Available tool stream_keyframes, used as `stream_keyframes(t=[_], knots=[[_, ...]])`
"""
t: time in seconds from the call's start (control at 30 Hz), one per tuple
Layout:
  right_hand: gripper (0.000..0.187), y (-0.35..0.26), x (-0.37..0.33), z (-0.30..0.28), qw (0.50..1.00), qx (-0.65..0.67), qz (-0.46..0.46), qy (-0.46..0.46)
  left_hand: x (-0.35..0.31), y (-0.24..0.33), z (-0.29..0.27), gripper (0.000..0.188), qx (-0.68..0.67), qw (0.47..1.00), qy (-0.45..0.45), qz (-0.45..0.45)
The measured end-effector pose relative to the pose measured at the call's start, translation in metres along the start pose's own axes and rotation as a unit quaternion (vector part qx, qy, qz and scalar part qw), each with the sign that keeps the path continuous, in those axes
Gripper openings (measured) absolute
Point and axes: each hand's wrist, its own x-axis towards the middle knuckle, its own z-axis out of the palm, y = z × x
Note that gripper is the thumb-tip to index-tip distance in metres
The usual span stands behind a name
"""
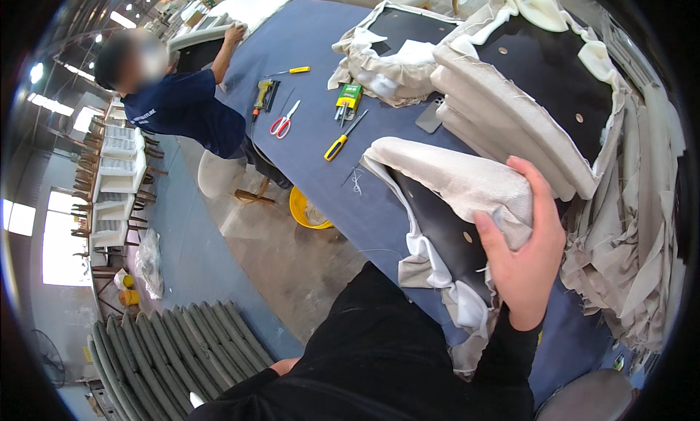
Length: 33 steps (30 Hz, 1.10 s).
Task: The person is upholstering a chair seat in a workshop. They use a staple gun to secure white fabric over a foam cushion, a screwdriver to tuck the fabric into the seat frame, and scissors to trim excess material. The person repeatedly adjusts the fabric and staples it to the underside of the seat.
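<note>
My right hand (pixel 529 250) is wrapped round the padded edge of an upholstered chair panel (pixel 456 177), thumb on one side and fingers on the other. Beige woven fabric covers that edge, and the panel's dark backing (pixel 430 213) faces up, with loose white and beige cloth along its near side. Only a small patch of my left hand (pixel 284 365) shows beside my black clothing at the bottom; its fingers are hidden. A loose white thread (pixel 356 180) lies on the blue table just left of the panel.
The blue table (pixel 313 38) holds a yellow-handled screwdriver (pixel 346 137), scissors (pixel 284 120), a staple gun (pixel 264 96), a green-yellow box (pixel 348 100) and a phone (pixel 429 115). More panels (pixel 536 71) are stacked right. A co-worker (pixel 186 111) handles a panel far left. A yellow bucket (pixel 310 207) stands below.
</note>
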Motion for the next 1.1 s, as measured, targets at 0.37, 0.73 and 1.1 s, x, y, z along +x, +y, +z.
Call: stream_keyframes(t=[0.37, 0.73, 1.1], knots=[[0.079, 0.001, 0.005, -0.003, 0.983, -0.023, 0.182, 0.02, -0.026, -0.006, -0.177, 0.057, 0.094, 0.993, -0.059, -0.044], [0.093, -0.013, -0.036, -0.001, 0.946, -0.075, 0.262, 0.174, -0.014, 0.056, -0.346, 0.055, 0.279, 0.954, -0.099, -0.053], [0.089, -0.009, -0.108, -0.023, 0.93, 0.001, 0.233, 0.285, 0.036, 0.304, -0.446, 0.032, 0.254, 0.965, -0.021, 0.054]])
